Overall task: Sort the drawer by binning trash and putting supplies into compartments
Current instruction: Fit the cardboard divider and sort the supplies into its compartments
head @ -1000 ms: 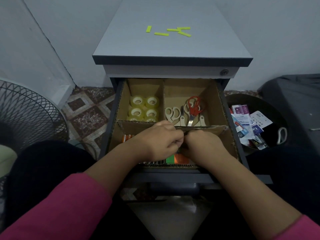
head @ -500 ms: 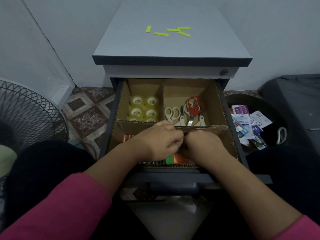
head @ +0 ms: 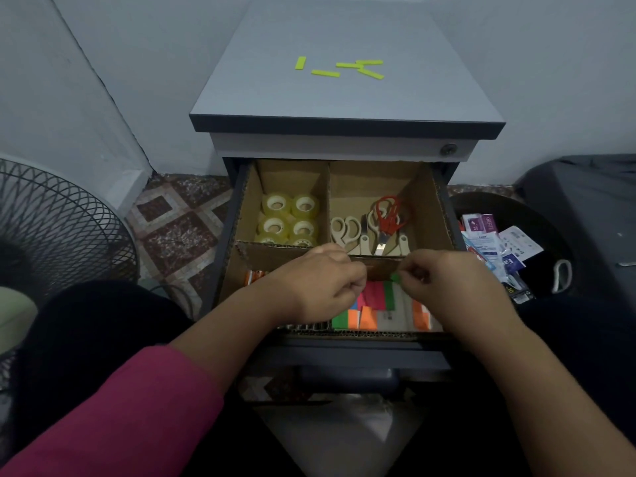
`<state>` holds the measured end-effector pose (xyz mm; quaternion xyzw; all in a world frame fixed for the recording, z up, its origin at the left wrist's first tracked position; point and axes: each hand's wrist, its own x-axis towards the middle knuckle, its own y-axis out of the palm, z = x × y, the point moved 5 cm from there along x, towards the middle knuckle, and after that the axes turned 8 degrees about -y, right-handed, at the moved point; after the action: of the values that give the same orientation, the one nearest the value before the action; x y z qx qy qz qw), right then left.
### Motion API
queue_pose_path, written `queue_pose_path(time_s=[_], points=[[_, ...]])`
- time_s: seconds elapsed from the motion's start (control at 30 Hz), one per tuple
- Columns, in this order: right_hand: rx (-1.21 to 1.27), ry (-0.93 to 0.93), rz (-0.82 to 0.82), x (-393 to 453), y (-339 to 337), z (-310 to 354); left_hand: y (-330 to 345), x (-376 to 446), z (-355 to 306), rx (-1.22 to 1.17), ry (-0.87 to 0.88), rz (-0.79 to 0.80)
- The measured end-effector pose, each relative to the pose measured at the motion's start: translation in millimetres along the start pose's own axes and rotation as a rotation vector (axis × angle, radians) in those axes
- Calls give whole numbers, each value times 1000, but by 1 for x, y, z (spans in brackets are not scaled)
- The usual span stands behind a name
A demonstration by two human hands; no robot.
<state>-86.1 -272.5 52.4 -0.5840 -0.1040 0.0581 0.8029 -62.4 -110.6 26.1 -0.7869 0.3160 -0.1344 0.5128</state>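
The open drawer (head: 444, 215) holds a cardboard divider. Several clear tape rolls (head: 289, 218) fill the back left compartment. Beige and red scissors (head: 375, 225) lie in the back right one. Coloured sticky flags (head: 375, 304) lie in the front compartment, with batteries (head: 254, 276) at its left. My left hand (head: 321, 284) hovers over the front compartment with its fingers curled; what it holds is hidden. My right hand (head: 444, 284) pinches a small green flag (head: 395, 277) above the coloured flags.
A black bin (head: 564, 242) with wrappers and packets stands right of the cabinet. Several yellow-green strips (head: 340, 67) lie on the cabinet top (head: 344, 91). A fan grille (head: 58, 232) stands at the left. My knees flank the drawer.
My hands, pressed together over the front compartment before, have moved apart. The right hand went right with a green flag, uncovering the coloured flags.
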Motion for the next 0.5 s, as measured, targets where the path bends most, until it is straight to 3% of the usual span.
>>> queue_pose_path(time_s=[0.17,0.5], points=[[144,84,24,-3,2,-11,0,-1,0,3,-3,-1],[-66,-4,289,-1,22,-10,-1,0,-2,29,-23,12]])
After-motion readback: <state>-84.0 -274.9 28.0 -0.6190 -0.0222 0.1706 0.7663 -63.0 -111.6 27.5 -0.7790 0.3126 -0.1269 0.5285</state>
